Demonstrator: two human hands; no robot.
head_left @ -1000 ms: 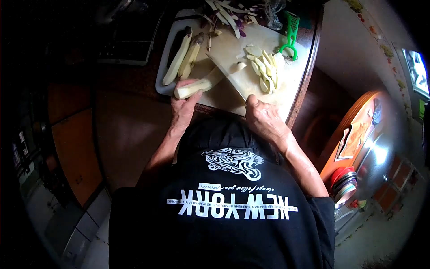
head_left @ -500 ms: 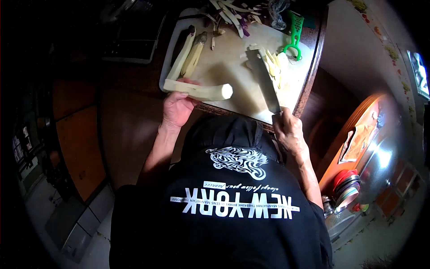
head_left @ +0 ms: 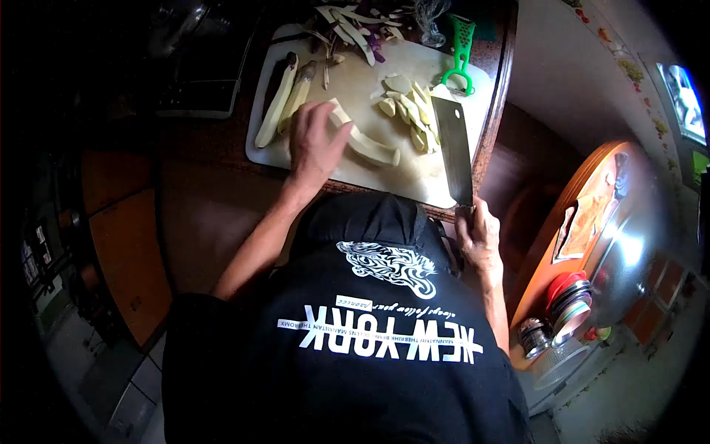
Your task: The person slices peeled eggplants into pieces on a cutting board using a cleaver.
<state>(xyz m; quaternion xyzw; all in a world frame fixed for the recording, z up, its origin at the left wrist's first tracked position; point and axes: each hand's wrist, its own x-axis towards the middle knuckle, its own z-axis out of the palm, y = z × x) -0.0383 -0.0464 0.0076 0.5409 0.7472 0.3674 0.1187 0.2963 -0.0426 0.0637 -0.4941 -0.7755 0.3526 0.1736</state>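
Observation:
My left hand [head_left: 314,144] is at the upper end of a peeled, pale, curved vegetable [head_left: 373,150] on the white cutting board [head_left: 414,181], thumb and fingers apart. My right hand [head_left: 481,235] grips the handle of a broad-bladed knife [head_left: 455,148], whose blade points away over the board's right side. Just left of the blade lies a pile of pale cut slices [head_left: 414,115]. Two more mostly peeled vegetables [head_left: 278,103] with dark stem ends lie at the board's left.
A green peeler [head_left: 461,55] rests at the board's upper right. Pale and purple peelings [head_left: 355,33] lie along its far edge, near crumpled clear plastic [head_left: 431,22]. A wooden round-edged surface [head_left: 547,259] with a cloth [head_left: 584,226] and stacked bowls [head_left: 568,300] is at the right.
The peeled vegetable has gone from my raised left hand down onto the board, turned to a slant. The knife has moved from over the slices to their right, blade more upright in view.

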